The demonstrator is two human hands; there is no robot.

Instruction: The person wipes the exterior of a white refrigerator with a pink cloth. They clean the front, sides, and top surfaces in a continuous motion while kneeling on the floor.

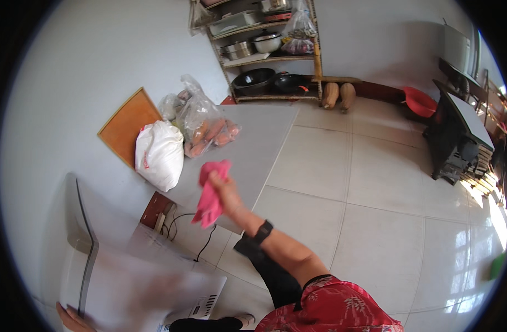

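Note:
My right hand (pixel 226 193) grips a crumpled pink cloth (pixel 210 203) in the air above the near part of a grey tabletop (pixel 253 149). A dark band circles that wrist. At the lower left, my left hand (pixel 73 319) touches the edge of a large white appliance (pixel 153 282), which looks like a freezer. Only some of its fingers show, and the rest is cut off by the picture's rim. Beyond the cloth, a clear plastic bag (pixel 207 124) of orange root vegetables (pixel 214 132) lies on the table. Beside it stands a full white sack (pixel 160 155).
An orange-brown board (pixel 129 126) leans on the wall. Black cables (pixel 203 245) hang by the table's near end. Shelves (pixel 274 60) hold pots and pans. Two long squashes (pixel 338 96), a red basin (pixel 420 103) and a black stove-like unit (pixel 461 137) stand across the tiled floor.

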